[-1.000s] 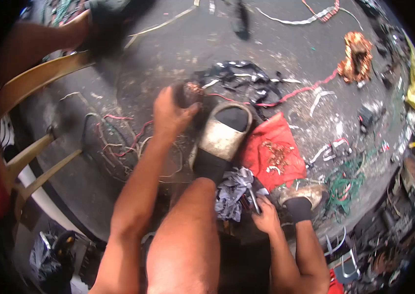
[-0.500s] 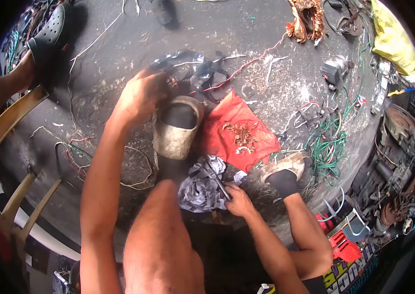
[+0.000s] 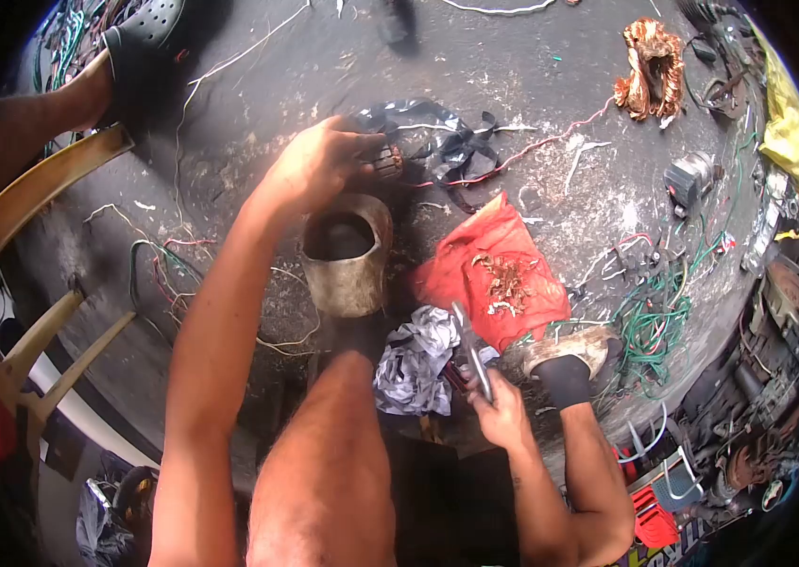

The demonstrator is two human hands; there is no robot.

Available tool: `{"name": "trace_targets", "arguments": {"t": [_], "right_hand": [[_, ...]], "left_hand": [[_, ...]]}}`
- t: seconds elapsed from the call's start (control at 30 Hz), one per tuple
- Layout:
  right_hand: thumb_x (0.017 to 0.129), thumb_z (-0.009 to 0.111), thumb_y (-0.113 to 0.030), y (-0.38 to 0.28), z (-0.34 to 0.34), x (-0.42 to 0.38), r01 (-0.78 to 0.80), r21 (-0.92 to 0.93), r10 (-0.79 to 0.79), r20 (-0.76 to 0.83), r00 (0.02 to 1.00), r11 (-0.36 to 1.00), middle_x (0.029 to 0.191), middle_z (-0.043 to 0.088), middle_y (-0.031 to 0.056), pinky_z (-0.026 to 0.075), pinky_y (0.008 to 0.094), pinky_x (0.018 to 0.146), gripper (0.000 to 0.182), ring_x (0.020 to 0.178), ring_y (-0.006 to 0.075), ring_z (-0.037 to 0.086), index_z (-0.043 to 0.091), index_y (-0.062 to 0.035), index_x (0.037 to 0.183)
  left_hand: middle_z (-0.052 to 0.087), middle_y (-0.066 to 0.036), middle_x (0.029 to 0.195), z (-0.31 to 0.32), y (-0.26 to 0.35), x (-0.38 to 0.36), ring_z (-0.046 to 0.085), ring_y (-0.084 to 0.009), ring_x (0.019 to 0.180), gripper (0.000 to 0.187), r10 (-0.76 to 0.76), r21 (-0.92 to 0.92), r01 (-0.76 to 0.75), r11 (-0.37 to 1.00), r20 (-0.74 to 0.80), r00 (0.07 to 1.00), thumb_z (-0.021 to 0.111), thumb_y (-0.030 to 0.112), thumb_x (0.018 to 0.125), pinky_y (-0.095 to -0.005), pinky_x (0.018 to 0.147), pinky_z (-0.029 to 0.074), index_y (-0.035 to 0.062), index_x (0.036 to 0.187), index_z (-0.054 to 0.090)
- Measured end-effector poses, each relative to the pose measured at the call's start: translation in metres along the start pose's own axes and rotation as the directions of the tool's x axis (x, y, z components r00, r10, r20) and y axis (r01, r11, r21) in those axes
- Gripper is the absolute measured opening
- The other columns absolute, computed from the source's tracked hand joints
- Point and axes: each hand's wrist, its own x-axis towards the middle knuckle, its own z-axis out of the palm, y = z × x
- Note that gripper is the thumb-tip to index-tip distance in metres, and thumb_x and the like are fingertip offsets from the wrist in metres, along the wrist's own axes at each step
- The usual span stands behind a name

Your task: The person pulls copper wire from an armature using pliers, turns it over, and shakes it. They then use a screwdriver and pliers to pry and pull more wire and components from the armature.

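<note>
My left hand (image 3: 329, 168) is closed around a small slotted metal piece with copper-coloured bits (image 3: 387, 163), which looks like a motor armature. Just beyond it lies a torn black plastic bag (image 3: 428, 128). In my right hand (image 3: 501, 412) is a silver metal tool with a dark red part, possibly pliers (image 3: 472, 352), angled up above a crumpled pale cloth (image 3: 414, 364). To the right of my left shoe (image 3: 348, 269), a red cloth (image 3: 461, 260) carries copper scraps (image 3: 503, 282). The fingers of my left hand partly hide the metal piece.
A bundle of copper wire (image 3: 650, 71) lies far right, near a small motor part (image 3: 690, 180). Tangled green wires (image 3: 650, 326) sit beside my right shoe (image 3: 574, 352). Another person's dark clog (image 3: 146, 42) is at upper left, near curved chair parts (image 3: 50, 189).
My left hand has turned, bringing the slotted metal piece into view. The tool in my right hand has swung more upright and moved off the pale cloth's middle. The whole view has shifted.
</note>
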Motion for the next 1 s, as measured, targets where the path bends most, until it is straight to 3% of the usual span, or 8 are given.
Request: {"name": "trace_targets", "arguments": {"t": [0.13, 0.23, 0.3, 0.43, 0.6, 0.77, 0.87, 1.0], "right_hand": [[0.083, 0.059, 0.001, -0.048, -0.007, 0.031, 0.107, -0.22, -0.122, -0.055, 0.991, 0.97, 0.092, 0.065, 0.0188, 0.051, 0.0418, 0.074, 0.017, 0.086, 0.0375, 0.065, 0.058, 0.0021, 0.1], [0.082, 0.058, 0.002, -0.076, 0.007, 0.058, 0.273, -0.125, -0.288, -0.123, 0.95, 0.954, 0.094, 0.065, 0.016, 0.05, 0.0376, 0.075, 0.013, 0.084, 0.0312, 0.065, 0.055, 0.0011, 0.095], [0.082, 0.059, 0.004, -0.082, 0.019, 0.073, 0.269, -0.122, -0.284, -0.128, 0.95, 0.955, 0.096, 0.064, 0.0156, 0.05, 0.0361, 0.076, 0.017, 0.085, 0.0277, 0.064, 0.056, 0.0, 0.097], [0.082, 0.063, -0.002, -0.063, 0.041, 0.092, 0.037, 0.067, -0.034, -0.049, 0.998, 0.997, 0.092, 0.064, 0.0117, 0.05, 0.0369, 0.077, 0.016, 0.088, 0.0213, 0.063, 0.058, -0.0011, 0.098], [0.082, 0.067, -0.022, -0.027, 0.061, 0.114, 0.219, -0.282, -0.256, -0.102, 0.961, 0.934, 0.094, 0.061, 0.0235, 0.049, 0.0452, 0.081, 0.029, 0.09, 0.0399, 0.062, 0.06, 0.0037, 0.091], [0.084, 0.067, -0.034, -0.036, 0.06, 0.133, 0.033, -0.383, -0.077, -0.1, 0.992, 0.923, 0.085, 0.064, 0.0271, 0.051, 0.0464, 0.078, 0.043, 0.084, 0.0403, 0.066, 0.063, 0.0086, 0.083], [0.086, 0.065, -0.043, -0.029, 0.057, 0.153, -0.094, -0.207, 0.057, -0.177, 0.982, 0.974, 0.067, 0.065, 0.0262, 0.053, 0.0486, 0.067, 0.05, 0.069, 0.0422, 0.068, 0.068, 0.0061, 0.077], [0.086, 0.065, -0.044, -0.022, 0.064, 0.157, -0.036, -0.369, -0.074, -0.281, 0.957, 0.929, 0.071, 0.064, 0.0298, 0.052, 0.0498, 0.068, 0.051, 0.072, 0.0458, 0.066, 0.068, 0.0056, 0.076]], "left_hand": [[0.066, -0.011, 0.114, 0.007, 0.007, -0.009, 0.062, -0.0302, 0.108, 0.036, -0.017, -0.039, 0.013, 0.999, -0.097, 0.995, 0.071, 0.016, 0.084, -0.0371, 0.094, 0.048, 0.0145, 0.12, 0.069], [0.066, -0.011, 0.116, 0.019, 0.008, -0.017, 0.061, -0.0304, 0.109, 0.034, 0.033, 0.01, -0.031, 0.999, -0.248, 0.968, 0.069, 0.014, 0.085, -0.0372, 0.094, 0.048, 0.0146, 0.118, 0.069], [0.065, -0.01, 0.117, 0.021, 0.009, -0.021, 0.059, -0.0301, 0.11, 0.034, 0.037, 0.012, -0.035, 0.999, -0.253, 0.967, 0.067, 0.012, 0.086, -0.0379, 0.096, 0.047, 0.0145, 0.119, 0.069], [0.064, -0.012, 0.119, 0.028, 0.005, -0.019, 0.058, -0.0313, 0.112, 0.035, 0.065, -0.046, -0.082, 0.996, -0.296, 0.953, 0.066, 0.009, 0.086, -0.0399, 0.098, 0.045, 0.0118, 0.12, 0.067], [0.064, -0.013, 0.114, 0.029, 0.01, -0.022, 0.059, -0.0305, 0.11, 0.034, 0.014, -0.069, -0.04, 0.997, -0.344, 0.939, 0.07, 0.009, 0.083, -0.0382, 0.096, 0.047, 0.0112, 0.117, 0.07], [0.064, -0.015, 0.11, 0.024, 0.014, -0.023, 0.059, -0.0341, 0.106, 0.031, -0.103, -0.182, 0.041, 0.982, -0.343, 0.934, 0.073, 0.016, 0.081, -0.0413, 0.092, 0.047, 0.0096, 0.111, 0.071], [0.065, -0.018, 0.108, 0.015, 0.012, -0.024, 0.063, -0.0363, 0.101, 0.034, -0.172, -0.189, 0.116, 0.975, -0.315, 0.933, 0.074, 0.02, 0.081, -0.041, 0.088, 0.05, 0.0045, 0.111, 0.07], [0.067, -0.019, 0.103, 0.005, 0.019, -0.017, 0.065, -0.0351, 0.097, 0.036, -0.275, -0.168, 0.243, 0.955, -0.206, 0.939, 0.076, 0.022, 0.078, -0.0401, 0.084, 0.05, 0.0035, 0.108, 0.071]]}}
